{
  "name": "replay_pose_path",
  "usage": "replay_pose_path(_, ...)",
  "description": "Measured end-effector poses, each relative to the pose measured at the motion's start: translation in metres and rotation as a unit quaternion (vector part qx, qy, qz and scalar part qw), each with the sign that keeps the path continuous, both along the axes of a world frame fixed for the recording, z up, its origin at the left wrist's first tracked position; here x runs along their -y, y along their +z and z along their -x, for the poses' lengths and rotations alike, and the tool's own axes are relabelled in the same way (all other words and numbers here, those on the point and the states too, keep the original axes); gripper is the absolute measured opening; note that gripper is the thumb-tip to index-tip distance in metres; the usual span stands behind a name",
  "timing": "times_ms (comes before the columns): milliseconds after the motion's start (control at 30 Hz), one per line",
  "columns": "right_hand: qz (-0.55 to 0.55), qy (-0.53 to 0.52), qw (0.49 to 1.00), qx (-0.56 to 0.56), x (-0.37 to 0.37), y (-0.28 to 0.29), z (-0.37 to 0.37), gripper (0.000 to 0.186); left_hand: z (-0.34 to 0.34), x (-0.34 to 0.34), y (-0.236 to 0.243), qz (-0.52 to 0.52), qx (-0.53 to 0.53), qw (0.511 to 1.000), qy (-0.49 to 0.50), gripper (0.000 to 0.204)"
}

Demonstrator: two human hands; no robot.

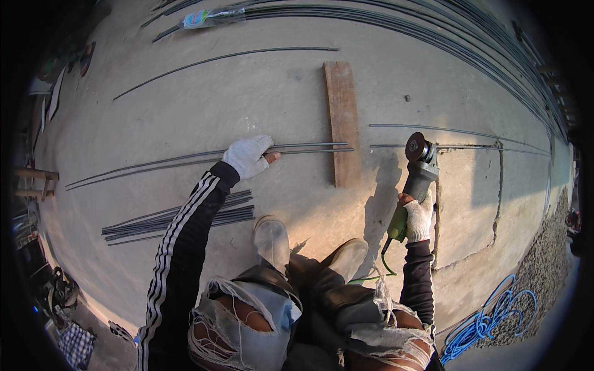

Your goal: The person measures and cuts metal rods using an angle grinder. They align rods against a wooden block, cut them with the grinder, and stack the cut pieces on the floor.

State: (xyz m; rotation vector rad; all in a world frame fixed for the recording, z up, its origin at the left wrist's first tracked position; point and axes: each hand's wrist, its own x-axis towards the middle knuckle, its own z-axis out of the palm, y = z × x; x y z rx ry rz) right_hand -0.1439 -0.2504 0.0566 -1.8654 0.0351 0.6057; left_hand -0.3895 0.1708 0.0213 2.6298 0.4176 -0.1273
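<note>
My left hand (249,156), in a white glove, presses down on two thin steel rods (179,160) that lie across a wooden plank (342,123) on the concrete floor. My right hand (419,217), gloved too, grips a green angle grinder (413,191) with its disc (416,146) held upright just right of the plank. The disc sits near the ends of two further rods (464,147) that run off to the right. The rod ends on the plank stop short of the disc.
A bundle of short cut rods (179,219) lies left of my boots (272,238). Many long rods (433,31) curve along the far side. A coiled blue cable (489,315) rests by gravel at lower right. Clutter lines the left edge.
</note>
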Motion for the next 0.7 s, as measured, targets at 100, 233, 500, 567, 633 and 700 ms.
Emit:
replay_pose_path(100, 0.028, -0.005, 1.0, 0.009, -0.001, 0.0, 0.003, 0.046, 0.009, -0.003, -0.004, -0.034, 0.006, 0.999, -0.029, 0.039)
replay_pose_path(233, 0.043, -0.012, 0.999, -0.001, 0.001, 0.005, 0.006, 0.048, 0.024, -0.02, -0.011, -0.075, -0.02, 0.996, -0.041, 0.042)
replay_pose_path(500, 0.026, -0.065, 0.998, 0.006, 0.03, 0.008, 0.018, 0.046, -0.008, -0.019, 0.01, -0.073, -0.039, 0.996, -0.041, 0.025)
replay_pose_path(567, 0.002, -0.073, 0.997, -0.013, 0.044, -0.001, 0.018, 0.051, -0.05, -0.015, 0.016, -0.066, -0.018, 0.996, -0.059, 0.031)
replay_pose_path(633, -0.048, -0.097, 0.994, -0.014, 0.057, -0.01, 0.02, 0.053, -0.105, 0.004, 0.016, -0.05, 0.091, 0.992, -0.067, 0.028)
replay_pose_path(700, -0.02, -0.102, 0.994, -0.016, 0.066, -0.017, 0.018, 0.053, -0.168, 0.027, 0.016, 0.002, 0.161, 0.984, -0.079, 0.023)
